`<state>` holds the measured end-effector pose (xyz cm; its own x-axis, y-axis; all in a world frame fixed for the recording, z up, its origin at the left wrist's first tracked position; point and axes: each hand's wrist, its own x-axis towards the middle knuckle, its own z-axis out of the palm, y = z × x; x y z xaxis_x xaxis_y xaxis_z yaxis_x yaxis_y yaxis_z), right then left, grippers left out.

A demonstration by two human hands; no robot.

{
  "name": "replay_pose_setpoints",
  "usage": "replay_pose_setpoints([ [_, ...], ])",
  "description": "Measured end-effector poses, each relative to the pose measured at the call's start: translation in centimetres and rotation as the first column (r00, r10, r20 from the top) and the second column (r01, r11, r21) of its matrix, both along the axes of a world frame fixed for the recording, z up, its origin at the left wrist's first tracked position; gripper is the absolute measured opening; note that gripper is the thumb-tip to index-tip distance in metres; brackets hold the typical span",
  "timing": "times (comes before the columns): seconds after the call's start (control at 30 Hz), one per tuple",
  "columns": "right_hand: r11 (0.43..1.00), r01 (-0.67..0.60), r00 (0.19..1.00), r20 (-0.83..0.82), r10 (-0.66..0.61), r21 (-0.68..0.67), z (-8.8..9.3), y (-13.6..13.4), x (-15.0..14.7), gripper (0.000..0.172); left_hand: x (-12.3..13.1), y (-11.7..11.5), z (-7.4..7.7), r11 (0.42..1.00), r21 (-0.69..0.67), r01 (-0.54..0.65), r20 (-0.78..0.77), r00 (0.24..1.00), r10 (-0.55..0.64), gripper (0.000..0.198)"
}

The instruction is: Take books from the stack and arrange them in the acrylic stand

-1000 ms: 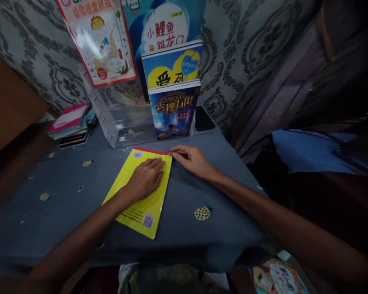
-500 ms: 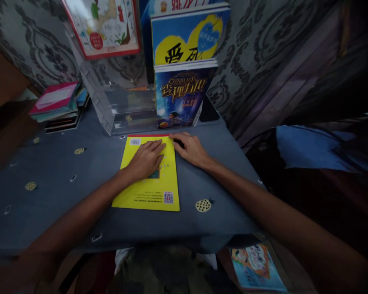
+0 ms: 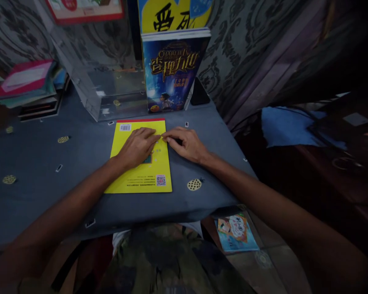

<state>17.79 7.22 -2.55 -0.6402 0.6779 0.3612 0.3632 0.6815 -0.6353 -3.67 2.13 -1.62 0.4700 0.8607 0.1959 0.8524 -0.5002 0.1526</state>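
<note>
Pointing lengthwise forward, the yellow book [image 3: 141, 173] lies under the flat left hand [image 3: 136, 148], right hand [image 3: 187, 143] grip unclear.

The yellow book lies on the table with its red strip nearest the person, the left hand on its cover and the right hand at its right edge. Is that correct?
Not quite: the head view shows the red strip along the edge farthest from the person. The yellow book, left hand and right hand are as stated.
</note>
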Motion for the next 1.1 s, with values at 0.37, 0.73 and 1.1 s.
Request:
replay_pose_setpoints([
  [0.37, 0.987, -0.104, 0.994, -0.042, 0.1, -0.125, 0.3, -2.4, 0.2, 0.027, 1.0, -8.0, 2.0, 0.961, -0.093, 0.26, 0.057, 0.965, -0.255, 0.039],
  [0.73, 0.965, -0.261, 0.951, -0.176, 0.254, -0.018, 0.5, -8.4, 3.3, 0.024, 1.6, -10.3, 0.6, 0.937, 0.192, 0.293, 0.036, 0.952, -0.305, 0.031],
  [1.1, 0.977, -0.21, 0.964, -0.174, 0.201, -0.035, 0.6, -7.9, 3.0, 0.023, 2.6, -10.2, 0.9, 0.873, 0.381, 0.304, -0.125, 0.953, -0.277, 0.019],
])
